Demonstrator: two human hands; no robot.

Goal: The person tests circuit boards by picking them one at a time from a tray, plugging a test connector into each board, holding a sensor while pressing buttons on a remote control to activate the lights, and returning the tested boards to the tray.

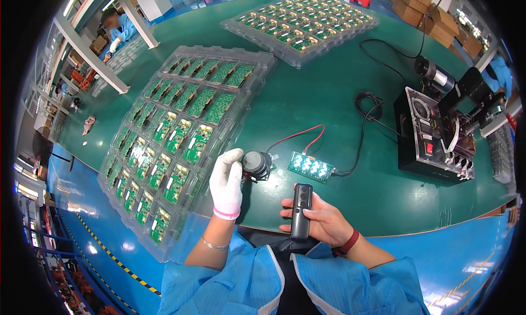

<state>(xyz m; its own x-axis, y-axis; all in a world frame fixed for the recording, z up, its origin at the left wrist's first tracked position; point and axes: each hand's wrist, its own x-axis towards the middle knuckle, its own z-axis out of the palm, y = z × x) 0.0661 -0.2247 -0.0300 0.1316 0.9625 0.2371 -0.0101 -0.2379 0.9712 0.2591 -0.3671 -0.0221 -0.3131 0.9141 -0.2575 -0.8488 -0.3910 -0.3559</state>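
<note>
My right hand (324, 221), bare, with a dark red wristband, holds a black remote control (301, 227) upright near the table's front edge. Its thumb lies on the remote's face by the buttons. To the left, my left hand (226, 186) wears a white glove with a pink cuff; its fingers are partly bent and apart, beside a round black part (254, 162) with wires. Whether the fingertips touch that part I cannot tell. Ahead of the remote lies a small green circuit board (323, 171) with bright white lights lit. A red wire (296, 133) leads from it toward the black part.
A clear plastic tray (262, 63) of green circuit boards lies left; a second tray (298, 61) stands at the back. On the right are a black-cased apparatus (408, 150) and a coiled black cable (368, 104). A person in blue (129, 27) works far left.
</note>
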